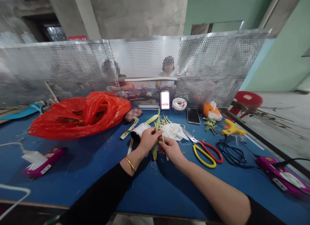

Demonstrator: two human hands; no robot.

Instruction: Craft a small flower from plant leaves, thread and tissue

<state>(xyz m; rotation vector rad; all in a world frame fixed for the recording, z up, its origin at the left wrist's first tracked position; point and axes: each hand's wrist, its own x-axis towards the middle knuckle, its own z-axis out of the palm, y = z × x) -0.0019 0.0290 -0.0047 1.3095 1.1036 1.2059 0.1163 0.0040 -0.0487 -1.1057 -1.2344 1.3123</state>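
Observation:
Both hands meet over the middle of the blue table. My left hand (149, 140) pinches a bundle of pale green leaf strips (155, 150) that stands roughly upright. Close on its right, my right hand (171, 150) has its fingers closed on a thin strip at the bundle's side. Behind my left hand lies a dark-mouthed white container (137, 132) on its side. A white cloth (174, 131) with pale plant scraps lies behind my right hand. Scissors (205, 150) with red and yellow handles rest to the right.
A red plastic bag (79, 116) fills the left. Around lie a checkered pouch (133, 115), tape roll (179, 104), phone (193, 116), tissue pack (212, 112), yellow glue gun (232, 128) and purple power strips (278, 175). A perforated metal screen (203, 63) stands behind, people beyond it.

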